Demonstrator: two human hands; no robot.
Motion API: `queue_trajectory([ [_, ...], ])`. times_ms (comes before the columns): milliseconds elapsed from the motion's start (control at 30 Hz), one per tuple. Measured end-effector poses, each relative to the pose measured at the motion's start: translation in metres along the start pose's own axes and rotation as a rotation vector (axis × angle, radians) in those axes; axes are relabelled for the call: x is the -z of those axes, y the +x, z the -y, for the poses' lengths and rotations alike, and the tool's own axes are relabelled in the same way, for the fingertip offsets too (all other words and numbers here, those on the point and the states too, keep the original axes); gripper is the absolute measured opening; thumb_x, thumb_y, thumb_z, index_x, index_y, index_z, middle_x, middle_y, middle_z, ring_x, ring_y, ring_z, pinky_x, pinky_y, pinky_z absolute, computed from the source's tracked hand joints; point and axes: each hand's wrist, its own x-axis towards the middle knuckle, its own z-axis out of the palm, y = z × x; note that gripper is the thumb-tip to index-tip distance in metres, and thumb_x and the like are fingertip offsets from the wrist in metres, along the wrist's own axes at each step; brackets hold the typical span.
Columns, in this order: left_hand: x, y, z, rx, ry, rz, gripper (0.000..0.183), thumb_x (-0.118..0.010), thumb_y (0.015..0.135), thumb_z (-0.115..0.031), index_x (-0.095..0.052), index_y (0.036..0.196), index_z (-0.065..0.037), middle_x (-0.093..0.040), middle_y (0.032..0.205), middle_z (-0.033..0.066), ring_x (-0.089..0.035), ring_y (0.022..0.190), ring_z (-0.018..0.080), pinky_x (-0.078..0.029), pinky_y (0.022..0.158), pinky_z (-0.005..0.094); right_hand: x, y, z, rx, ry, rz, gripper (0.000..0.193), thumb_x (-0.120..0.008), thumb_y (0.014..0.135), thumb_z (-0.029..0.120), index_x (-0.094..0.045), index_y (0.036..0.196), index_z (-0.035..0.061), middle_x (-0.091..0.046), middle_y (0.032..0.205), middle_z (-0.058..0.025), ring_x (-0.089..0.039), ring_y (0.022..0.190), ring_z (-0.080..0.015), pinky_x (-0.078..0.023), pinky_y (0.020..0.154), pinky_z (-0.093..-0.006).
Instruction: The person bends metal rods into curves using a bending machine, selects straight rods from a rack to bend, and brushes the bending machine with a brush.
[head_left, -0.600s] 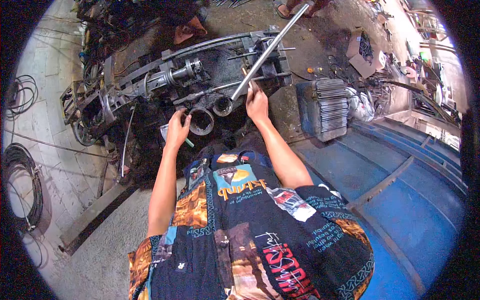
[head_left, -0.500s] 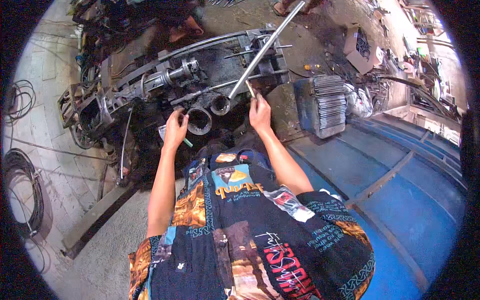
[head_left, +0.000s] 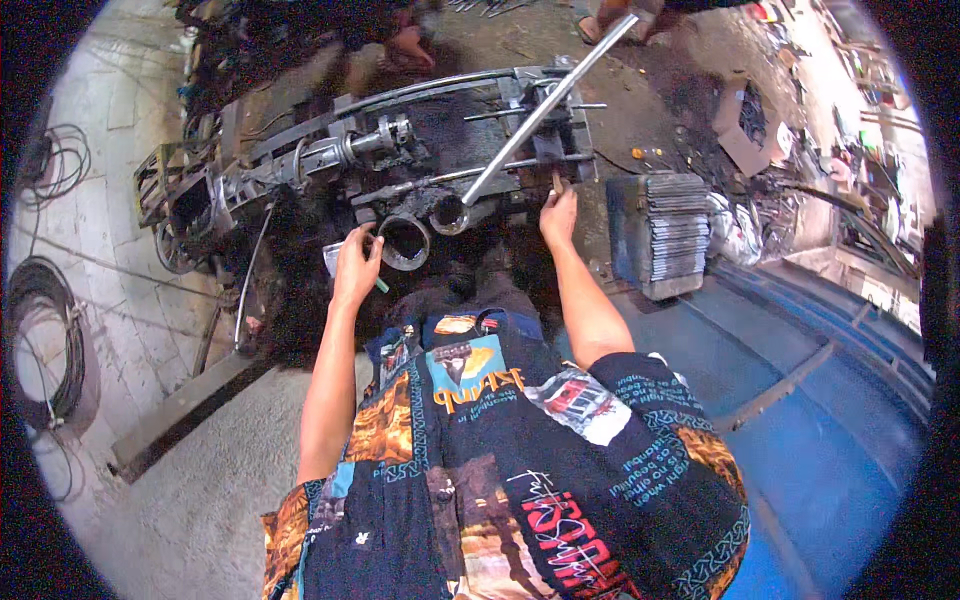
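A dark, greasy machine (head_left: 345, 148) with a toothed shaft and long rails lies across in front of me. My left hand (head_left: 356, 268) is closed beside a thick metal ring (head_left: 404, 243) on its near side. A thin green piece (head_left: 382, 286) sticks out below that hand, and a pale flat piece (head_left: 331, 259) shows at its left; what they belong to is hidden. My right hand (head_left: 559, 215) is closed on a short light-brown stick (head_left: 557, 183) near the machine's right end. A long metal rod (head_left: 550, 105) leans up from a smaller ring (head_left: 449, 213) between the hands.
A finned metal block (head_left: 660, 238) stands to the right beside blue metal sheeting (head_left: 790, 420). An open carton (head_left: 742, 130) lies farther back. Coiled cable (head_left: 45, 330) rests on the left floor, near a beam (head_left: 190, 425). Another person's foot (head_left: 408, 45) shows at the far side.
My right hand has moved right and slightly toward me, away from the rod, with the stick. My left hand stays beside the large ring. The whole view has shifted a little.
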Motion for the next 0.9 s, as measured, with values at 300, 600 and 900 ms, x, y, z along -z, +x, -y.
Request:
queue_trajectory([
  [300, -0.005, -0.028, 0.019, 0.101, -0.035, -0.107, 0.034, -0.062, 0.088, -0.018, -0.058, 0.116, 0.001, -0.064, 0.095, 0.0178, -0.062, 0.084, 0.0286, -0.049, 0.078, 0.0383, -0.141, 0.047, -0.19, -0.14, -0.487, 0.107, 0.052, -0.062, 0.083, 0.03, -0.052, 0.119, -0.0054, -0.065, 0.1, -0.0237, -0.063, 0.096, -0.036, -0.049, 0.082, -0.0437],
  [600, -0.011, -0.052, 0.032, 0.17, -0.008, -0.251, 0.033, -0.062, 0.087, -0.017, -0.059, 0.114, 0.003, -0.065, 0.09, 0.0171, -0.063, 0.08, 0.0279, -0.05, 0.075, 0.0366, -0.098, 0.017, -0.114, -0.651, 0.32, 0.32, 0.02, -0.062, 0.085, 0.021, -0.059, 0.092, 0.0016, -0.062, 0.069, -0.008, -0.058, 0.05, -0.017, -0.044, 0.042, -0.0303],
  [900, -0.007, -0.039, 0.047, 0.148, 0.013, -0.295, 0.033, -0.063, 0.086, -0.018, -0.061, 0.113, 0.003, -0.066, 0.091, 0.0205, -0.065, 0.081, 0.0303, -0.05, 0.075, 0.0385, -0.025, -0.046, 0.012, -0.407, 0.276, 0.674, 0.031, -0.065, 0.082, 0.022, -0.064, 0.106, 0.0029, -0.07, 0.09, -0.0142, -0.07, 0.077, -0.0222, -0.052, 0.069, -0.0364],
])
